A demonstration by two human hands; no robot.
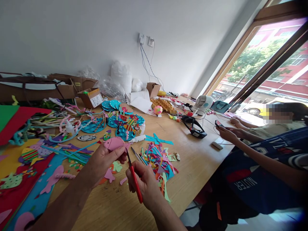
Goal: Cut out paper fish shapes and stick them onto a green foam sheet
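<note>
My left hand [104,162] holds a pink fish cutout [113,143] above the wooden table, its fingers pinched on the tail end. In my right hand [141,178] are scissors with red handles [136,186]. Their dark blades point up at the tail, close to my left fingertips; whether they touch the fish is too small to tell. Just right of the scissors lies a pile of colourful paper scraps [160,157]. Beyond the fish are a white glue bottle [138,138] and blue round pieces with decorated fish [124,134].
Coloured sheets [36,199] and pipe cleaners [48,120] cover the left side. Farther back are a small cardboard box [90,98], plastic bags and a white fan [203,102]. A black headset [194,126] lies at the right, near two people, one holding a phone [218,124].
</note>
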